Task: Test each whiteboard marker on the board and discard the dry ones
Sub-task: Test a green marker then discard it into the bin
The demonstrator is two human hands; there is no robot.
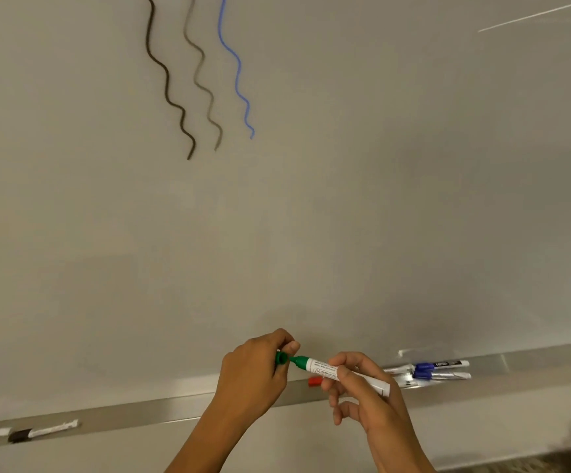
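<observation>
- Head view: my left hand [253, 370] pinches the green cap [281, 358], just off the marker tip.
- My right hand [362, 394] grips one green marker [338, 372] above the tray [533, 367].
- Three squiggles on the board [345, 199]: black [167, 83], grey [205, 83], blue [238, 73].
- Two blue markers [442, 369] and one red cap [315, 381] lie in the tray.

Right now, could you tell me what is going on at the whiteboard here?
A person is testing markers. The right hand holds a green marker by its barrel, and the left hand pinches its green cap, just apart from the tip. Three wavy test lines, dark, grey and blue, are on the whiteboard. Blue-capped markers and a red cap lie on the tray.
</observation>
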